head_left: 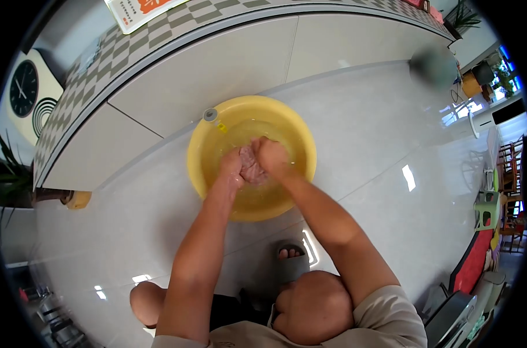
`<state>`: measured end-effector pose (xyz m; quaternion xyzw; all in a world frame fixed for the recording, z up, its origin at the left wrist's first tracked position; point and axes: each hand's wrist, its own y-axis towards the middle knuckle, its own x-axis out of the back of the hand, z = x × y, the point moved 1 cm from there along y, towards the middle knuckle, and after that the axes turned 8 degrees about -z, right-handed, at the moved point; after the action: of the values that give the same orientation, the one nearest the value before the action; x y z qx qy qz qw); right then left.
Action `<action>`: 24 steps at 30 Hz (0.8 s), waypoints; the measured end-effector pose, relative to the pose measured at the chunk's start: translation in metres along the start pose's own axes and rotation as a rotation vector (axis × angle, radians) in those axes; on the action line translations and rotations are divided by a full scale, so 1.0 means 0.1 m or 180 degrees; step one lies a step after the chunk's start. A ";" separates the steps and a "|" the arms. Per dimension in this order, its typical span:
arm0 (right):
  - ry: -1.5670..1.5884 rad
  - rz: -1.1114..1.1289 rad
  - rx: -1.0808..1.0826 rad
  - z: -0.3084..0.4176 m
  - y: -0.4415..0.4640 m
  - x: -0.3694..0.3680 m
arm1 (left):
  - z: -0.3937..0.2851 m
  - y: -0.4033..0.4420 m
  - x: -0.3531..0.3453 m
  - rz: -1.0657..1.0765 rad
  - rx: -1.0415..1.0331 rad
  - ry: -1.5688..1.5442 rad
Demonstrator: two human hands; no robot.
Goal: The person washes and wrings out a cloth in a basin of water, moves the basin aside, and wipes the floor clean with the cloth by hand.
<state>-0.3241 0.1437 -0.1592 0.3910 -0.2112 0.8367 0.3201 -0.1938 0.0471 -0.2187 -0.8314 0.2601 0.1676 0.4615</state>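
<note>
Near the centre of the yellow basin, holds a wet, bunched pink cloth at the level of the shallow water; cannot tell how much lies under the surface. At the cloth's 9 o'clock, curls the left grip against the folds; at its 2 o'clock, bends the right grip into a fist-like shape. Pinches the crumpled fabric between both, with most fingertips hidden.

Likely handles soft and limp, easily squeezed, somewhat heavy with soaked-up water and a little slippery. Seems hardly fragile. Best taken by thick gathered folds at 9 and 3 o'clock, rather than by a thin margin toward 6 o'clock.

All around, meets the curved basin wall, with some water between wall and cloth. At 11 o'clock on the rim, shows a grey round piece beside a yellow tab. Beyond 12 o'clock, comes close to pale cabinet panels below the checkered desk; cannot tell whether touching. Toward 3 o'clock, offers the widest stretch of glossy tiled floor. Toward 6 o'clock, narrows at a slippered foot and a bent knee.
</note>
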 end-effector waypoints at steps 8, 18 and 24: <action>-0.0830 -0.0274 0.0837 -0.32 0.14 0.16 | -0.20 -0.35 0.20 -0.1730 -0.1825 0.3121; -0.0138 0.0472 0.1012 -0.40 0.03 0.12 | 0.17 -0.40 -0.03 -0.1023 -0.3131 0.5962; 0.0945 -0.0030 0.0629 -0.11 0.06 0.62 | -0.11 -0.19 0.15 0.0007 -0.0831 0.3197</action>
<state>-0.3643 0.1693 -0.1179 0.2938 -0.0765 0.9004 0.3117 -0.1705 0.0419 -0.2082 -0.8597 0.4274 -0.2205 0.1720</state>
